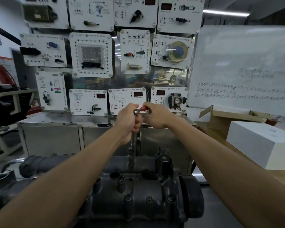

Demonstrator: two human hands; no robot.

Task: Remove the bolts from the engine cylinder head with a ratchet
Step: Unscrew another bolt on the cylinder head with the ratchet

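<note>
Red on the handle [144,108] is my marker: the ratchet [138,111] sits high above the far edge of the cylinder head [130,191], centre of view, and I read this as the loosening step on a far-side bolt. My right hand [155,115] is wrapped round the red grip, fingers curled tight. My left hand [127,118] is closed round the ratchet's head end and the top of the extension bar [133,139], steadying it. The handle's long axis runs roughly level, head end left, grip end pointing right. The extension drops near-vertical to what looks like a dark socket [130,155] at the casting's far rim; the bolt is hidden beneath it, so I can't tell how far out it is. Next move, as I judge it: swing the handle about that upright bar with the left hand holding it plumb, so the socket doesn't ride off the bolt
</note>
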